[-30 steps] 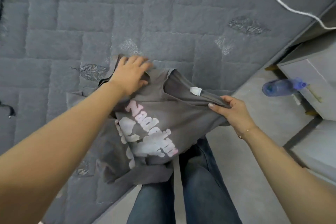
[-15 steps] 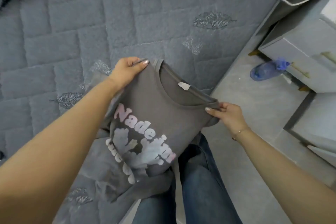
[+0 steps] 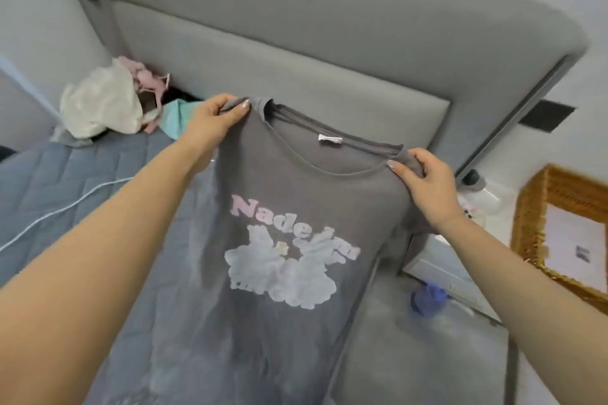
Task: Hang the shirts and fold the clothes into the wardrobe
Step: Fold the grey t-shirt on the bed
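Note:
A grey T-shirt (image 3: 296, 194) with pink lettering and a pale cloud print hangs spread out in front of me, print facing me. My left hand (image 3: 214, 118) pinches its left shoulder beside the collar. My right hand (image 3: 424, 181) grips the right shoulder at the other side of the neckline. A white label shows inside the collar. The shirt's lower part drops out of the frame at the bottom.
A pile of clothes (image 3: 108, 102), white, pink and teal, lies on the bed (image 3: 65, 174) against the grey padded headboard (image 3: 296, 52). A white cable (image 3: 59, 210) crosses the quilt. A wicker-framed mirror (image 3: 566, 227) and a blue bottle (image 3: 427, 299) are at right.
Both hands have lifted the shirt off the bed and hold it up spread by the shoulders. My view has tilted up from the mattress and floor to the headboard.

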{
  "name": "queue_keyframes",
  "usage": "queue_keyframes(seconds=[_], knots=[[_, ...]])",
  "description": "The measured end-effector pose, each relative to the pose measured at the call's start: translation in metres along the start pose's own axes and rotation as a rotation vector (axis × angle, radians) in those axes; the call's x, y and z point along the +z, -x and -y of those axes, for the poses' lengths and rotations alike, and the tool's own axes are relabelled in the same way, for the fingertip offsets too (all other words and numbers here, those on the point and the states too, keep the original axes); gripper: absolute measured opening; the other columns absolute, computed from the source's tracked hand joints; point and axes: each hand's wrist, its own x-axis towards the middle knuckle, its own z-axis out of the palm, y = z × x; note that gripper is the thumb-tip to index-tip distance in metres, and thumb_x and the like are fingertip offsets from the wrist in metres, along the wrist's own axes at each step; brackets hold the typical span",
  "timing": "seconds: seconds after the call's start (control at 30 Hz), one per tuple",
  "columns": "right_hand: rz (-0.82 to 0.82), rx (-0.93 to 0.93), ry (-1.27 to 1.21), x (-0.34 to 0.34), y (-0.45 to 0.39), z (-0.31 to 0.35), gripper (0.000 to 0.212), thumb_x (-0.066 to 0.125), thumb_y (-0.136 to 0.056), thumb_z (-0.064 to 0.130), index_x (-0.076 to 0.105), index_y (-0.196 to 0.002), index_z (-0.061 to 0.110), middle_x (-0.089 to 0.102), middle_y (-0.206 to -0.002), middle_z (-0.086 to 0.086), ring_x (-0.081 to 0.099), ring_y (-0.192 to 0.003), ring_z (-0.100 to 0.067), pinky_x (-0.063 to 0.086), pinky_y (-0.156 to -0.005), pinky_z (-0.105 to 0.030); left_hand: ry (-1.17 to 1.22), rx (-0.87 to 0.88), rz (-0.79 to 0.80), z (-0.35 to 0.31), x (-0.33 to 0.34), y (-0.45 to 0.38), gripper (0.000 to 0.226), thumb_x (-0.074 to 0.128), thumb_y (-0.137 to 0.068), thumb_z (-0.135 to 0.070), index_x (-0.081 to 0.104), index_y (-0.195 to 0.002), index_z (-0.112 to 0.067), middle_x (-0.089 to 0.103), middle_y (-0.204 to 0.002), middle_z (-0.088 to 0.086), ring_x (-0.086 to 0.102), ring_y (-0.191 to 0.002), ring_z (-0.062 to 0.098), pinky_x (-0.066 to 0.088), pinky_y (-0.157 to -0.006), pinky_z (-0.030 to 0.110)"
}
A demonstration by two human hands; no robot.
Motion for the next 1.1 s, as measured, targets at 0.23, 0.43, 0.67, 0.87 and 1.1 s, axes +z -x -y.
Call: queue_keyframes(seconds=[0.23, 0.43, 0.67, 0.87, 1.1], knots=[[-0.201, -0.251, 0.054, -0.050, -0.071, 0.099, 0.014, 0.069, -0.088, 0.028, 0.065, -0.083, 0.015, 0.063, -0.072, 0.003, 0.049, -0.066, 0.001, 0.039, -0.066, -0.018, 0.037, 0.196, -0.092, -0.120, -0.020, -0.034, 0.032, 0.056, -0.098, -0.025, 0.046, -0.068, -0.024, 0.042, -0.050, -0.018, 0.037, -0.047, -0.005, 0.028, -0.045, 0.010], [-0.269, -0.391, 0.221, -0.064, -0.057, 0.164, 0.021, 0.068, -0.088, 0.036, 0.066, -0.078, 0.018, 0.061, -0.065, -0.004, 0.050, -0.064, -0.013, 0.042, -0.063, -0.037, 0.057, 0.311, -0.095, -0.158, -0.069, -0.011, 0.021, 0.058, -0.097, -0.024, 0.058, -0.076, -0.024, 0.052, -0.070, -0.011, 0.045, -0.067, -0.002, 0.035, -0.062, 0.014], [-0.003, -0.445, 0.378, -0.018, 0.074, 0.184, 0.040, 0.062, -0.084, 0.047, 0.068, -0.075, 0.009, 0.058, -0.059, -0.012, 0.058, -0.059, -0.024, 0.045, -0.057, -0.043, -0.136, 0.383, 0.031, -0.103, -0.165, 0.087, 0.015, 0.065, -0.091, -0.020, 0.065, -0.080, -0.030, 0.058, -0.080, -0.007, 0.052, -0.074, -0.003, 0.040, -0.070, 0.013], [0.374, -0.355, 0.539, 0.077, 0.223, 0.120, 0.060, 0.048, -0.089, 0.060, 0.063, -0.075, 0.004, 0.045, -0.054, -0.001, 0.048, -0.053, -0.017, 0.040, -0.054, -0.037, -0.344, 0.219, 0.138, 0.053, -0.229, 0.211, 0.005, 0.071, -0.085, -0.010, 0.070, -0.082, -0.013, 0.061, -0.083, 0.002, 0.056, -0.083, 0.012, 0.041, -0.077, 0.017], [0.745, -0.155, 0.603, 0.209, 0.406, -0.017, 0.026, 0.061, -0.093, 0.034, 0.048, -0.085, 0.013, 0.054, -0.060, -0.003, 0.057, -0.058, -0.026, 0.026, -0.048, -0.032, -0.540, 0.046, 0.080, 0.306, -0.249, 0.368, 0.028, 0.065, -0.084, -0.036, 0.071, -0.075, -0.009, 0.064, -0.079, 0.004, 0.057, -0.080, 0.022, 0.038, -0.080, 0.039]])
